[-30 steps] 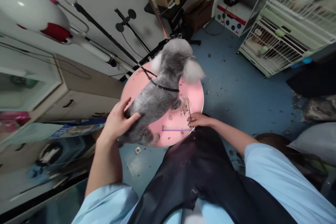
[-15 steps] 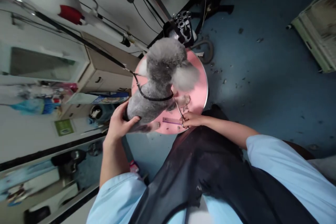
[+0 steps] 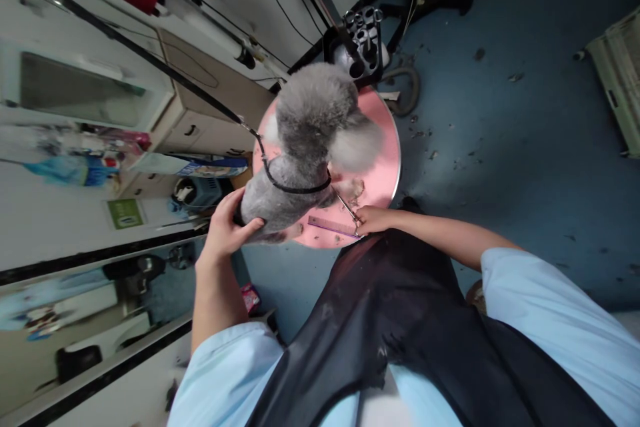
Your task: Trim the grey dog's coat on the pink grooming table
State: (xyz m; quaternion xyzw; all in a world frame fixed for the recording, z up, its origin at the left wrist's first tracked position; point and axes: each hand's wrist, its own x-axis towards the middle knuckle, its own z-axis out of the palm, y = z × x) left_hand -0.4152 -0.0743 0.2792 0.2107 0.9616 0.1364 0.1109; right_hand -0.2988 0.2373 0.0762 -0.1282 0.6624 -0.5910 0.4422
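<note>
A grey, fluffy dog point(image 3: 285, 190) stands on a round pink table point(image 3: 387, 147), with a black loop point(image 3: 295, 190) around its body. My left hand point(image 3: 227, 225) grips the dog's rump, thumb on top and fingers over the far side. In my right hand point(image 3: 374, 219) is a pair of scissors point(image 3: 345, 204), fingers closed about the handles. The blades point up and left toward the dog's front underside. Just below the blades, a purple comb point(image 3: 333, 225) lies flat near the table's front edge. Clipped fur point(image 3: 353, 188) lies beside the dog.
The loop hangs from a black strap point(image 3: 165, 70) running to the upper left. A black tool holder point(image 3: 357, 47) with scissors stands behind the table. Cabinets point(image 3: 200, 127) are at left, a pale green crate point(image 3: 617, 80) at far right. Fur tufts dot the blue floor.
My view has shifted slightly. My right hand and the scissors sit a little farther right and away from me. My left hand keeps its grip on the dog's rump.
</note>
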